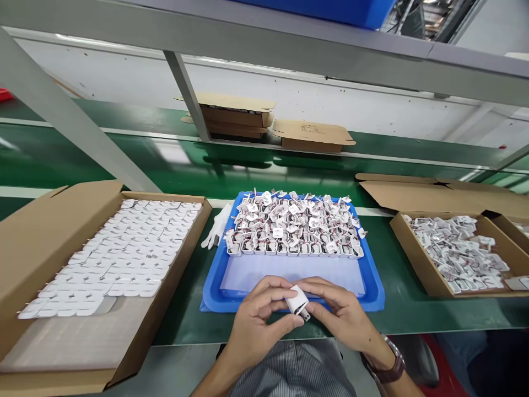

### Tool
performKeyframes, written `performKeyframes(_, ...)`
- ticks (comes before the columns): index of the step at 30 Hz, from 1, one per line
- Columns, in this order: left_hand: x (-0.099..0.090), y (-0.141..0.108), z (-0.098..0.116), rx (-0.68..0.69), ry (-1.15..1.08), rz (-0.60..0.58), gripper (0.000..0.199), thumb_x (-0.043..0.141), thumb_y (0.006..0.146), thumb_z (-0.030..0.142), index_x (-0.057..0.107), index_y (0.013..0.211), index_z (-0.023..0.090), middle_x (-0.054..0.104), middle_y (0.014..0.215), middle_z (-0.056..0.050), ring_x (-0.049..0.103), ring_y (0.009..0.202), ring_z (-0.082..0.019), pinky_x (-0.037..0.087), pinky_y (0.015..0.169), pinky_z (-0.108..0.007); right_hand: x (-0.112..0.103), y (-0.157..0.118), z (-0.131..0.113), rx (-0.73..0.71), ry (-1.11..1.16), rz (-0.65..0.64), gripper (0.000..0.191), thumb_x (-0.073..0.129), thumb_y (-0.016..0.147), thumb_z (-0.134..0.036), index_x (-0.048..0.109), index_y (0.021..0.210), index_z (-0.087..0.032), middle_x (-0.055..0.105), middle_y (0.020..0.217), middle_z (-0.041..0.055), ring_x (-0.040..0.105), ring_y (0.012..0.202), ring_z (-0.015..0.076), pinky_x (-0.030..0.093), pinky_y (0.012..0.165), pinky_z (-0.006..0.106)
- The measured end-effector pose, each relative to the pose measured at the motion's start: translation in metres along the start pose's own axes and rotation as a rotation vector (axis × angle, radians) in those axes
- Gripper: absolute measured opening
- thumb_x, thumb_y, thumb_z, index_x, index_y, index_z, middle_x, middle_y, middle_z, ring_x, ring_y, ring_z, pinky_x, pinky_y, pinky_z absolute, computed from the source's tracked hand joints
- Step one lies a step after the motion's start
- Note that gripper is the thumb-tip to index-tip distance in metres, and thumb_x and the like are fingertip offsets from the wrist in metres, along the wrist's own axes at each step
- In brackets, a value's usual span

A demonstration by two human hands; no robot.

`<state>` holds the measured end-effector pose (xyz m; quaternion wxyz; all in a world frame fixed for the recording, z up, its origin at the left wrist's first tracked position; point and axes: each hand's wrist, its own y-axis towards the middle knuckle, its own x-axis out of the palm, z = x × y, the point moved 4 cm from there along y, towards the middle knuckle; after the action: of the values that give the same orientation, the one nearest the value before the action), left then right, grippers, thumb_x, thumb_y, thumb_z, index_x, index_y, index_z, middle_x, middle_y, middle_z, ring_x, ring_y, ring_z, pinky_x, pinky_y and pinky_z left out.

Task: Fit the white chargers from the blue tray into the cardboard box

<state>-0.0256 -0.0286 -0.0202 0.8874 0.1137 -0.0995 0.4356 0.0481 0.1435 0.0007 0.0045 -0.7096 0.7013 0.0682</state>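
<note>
A small white plastic charger housing (297,300) is pinched in front of my body, with a dark inside and a small metal part (305,315) showing at its lower end. The fingers and thumb of my left hand (266,317) close on its left side. From the right, my right hand (336,311) has its thumb and fingertips on the housing and metal part. Just beyond both hands lies a blue tray (210,298) with a white liner (289,273). Rows of open white housings (293,226) with loose caps and reddish wires fill its far part.
At left, an open cardboard box (176,275) holds rows of flat white pieces (119,248). A white glove (217,226) lies beside the tray. Another box (413,259) at right has loose white parts (458,251). Cartons (312,133) stand behind, and a grey shelf beam (264,41) crosses overhead.
</note>
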Motion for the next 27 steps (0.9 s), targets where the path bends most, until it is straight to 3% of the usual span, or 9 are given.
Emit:
performKeyframes(7,-0.003,-0.003,0.009,0.235,0.294,-0.025,0.037,0.078,0.089,0.007,0.084,0.114,0.034,0.072,0.107,-0.005,0.075,0.097,-0.018,0.065,0.082,-0.027,0.001,-0.001,0.002,-0.036,0.054,0.01,0.037,0.07,0.102,-0.024,0.071,0.136,-0.038,0.071,0.139,0.0057,0.066,0.131,0.0226,0.054,0.111,0.039)
performKeyframes(14,0.0,-0.003,0.018,0.273,0.299,-0.141,0.045,0.069,0.095,0.003,0.077,0.128,0.033,0.071,0.119,-0.008,0.076,0.108,-0.021,0.064,0.09,-0.033,0.001,-0.001,-0.001,-0.137,-0.049,0.07,0.037,0.071,0.101,-0.021,0.072,0.135,-0.035,0.074,0.125,0.0078,0.07,0.118,0.0234,0.057,0.103,0.041)
performKeyframes(17,0.0,-0.006,0.016,0.271,0.292,-0.134,0.042,0.067,0.096,0.005,0.077,0.128,0.032,0.069,0.117,-0.008,0.076,0.106,-0.022,0.065,0.087,-0.034,0.004,-0.003,0.0,-0.181,-0.07,0.095,0.038,0.07,0.101,-0.019,0.071,0.135,-0.035,0.074,0.122,0.0077,0.07,0.113,0.0231,0.058,0.097,0.04)
performKeyframes(22,0.0,-0.012,0.008,0.219,0.311,-0.029,0.033,0.064,0.098,0.008,0.076,0.121,0.029,0.065,0.111,-0.008,0.074,0.096,-0.02,0.065,0.077,-0.03,0.006,-0.006,0.006,-0.08,-0.079,0.088,0.041,0.071,0.101,-0.02,0.069,0.138,-0.038,0.071,0.122,0.0054,0.07,0.112,0.02,0.058,0.096,0.034)
performKeyframes(27,0.004,-0.013,0.004,0.23,0.342,0.01,0.029,0.065,0.098,0.009,0.076,0.117,0.027,0.064,0.107,-0.006,0.072,0.092,-0.018,0.064,0.076,-0.028,0.007,-0.007,0.014,0.032,0.117,0.107,0.035,0.075,0.099,-0.028,0.073,0.132,-0.037,0.072,0.121,0.0037,0.072,0.114,0.0195,0.059,0.102,0.034)
